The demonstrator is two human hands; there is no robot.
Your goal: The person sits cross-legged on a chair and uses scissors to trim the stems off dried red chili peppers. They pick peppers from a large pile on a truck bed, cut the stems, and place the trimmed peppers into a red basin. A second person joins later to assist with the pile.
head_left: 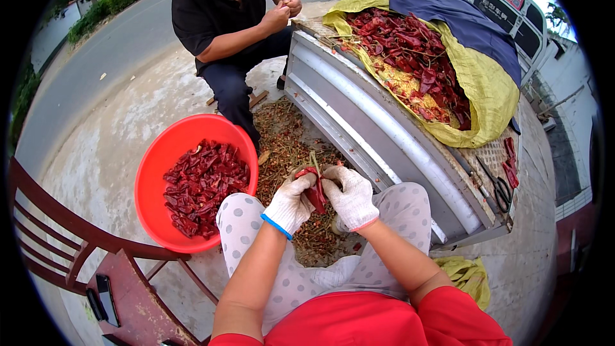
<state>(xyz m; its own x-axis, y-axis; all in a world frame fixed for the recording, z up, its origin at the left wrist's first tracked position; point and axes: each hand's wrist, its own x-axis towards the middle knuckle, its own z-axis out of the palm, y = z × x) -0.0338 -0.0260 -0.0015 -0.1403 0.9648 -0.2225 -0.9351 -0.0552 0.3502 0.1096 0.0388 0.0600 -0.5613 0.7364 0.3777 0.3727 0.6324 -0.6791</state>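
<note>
Left hand (289,205): pinching the chili (316,197);
Right hand (351,198): pinching too, I judge;
Chili axis: between them, stem (313,159) pointing away

Held pepper (315,197): its dried skin is looking wrinkled and leathery, with a dull gloss.
Gloves (285,208): white knitted cloth is showing a matt, slightly rough face.
Tub (151,211): smooth red plastic is catching a soft shine.
Tub peppers (205,189): crumpled, papery skins are glinting in places.
Sack (500,112): thin yellow woven plastic is creasing with a faint sheen.
Blue cover (467,33): matt cloth is folding softly.
Truck side (384,144): ribbed grey metal is reflecting daylight from where I'm standing.
Chair back (96,234): dark red wood is looking smooth and varnished.
Chair seat (144,298): painted wood is showing scuffs and chips.
Pavement (83,182): pale concrete is looking matt and rough.
</note>
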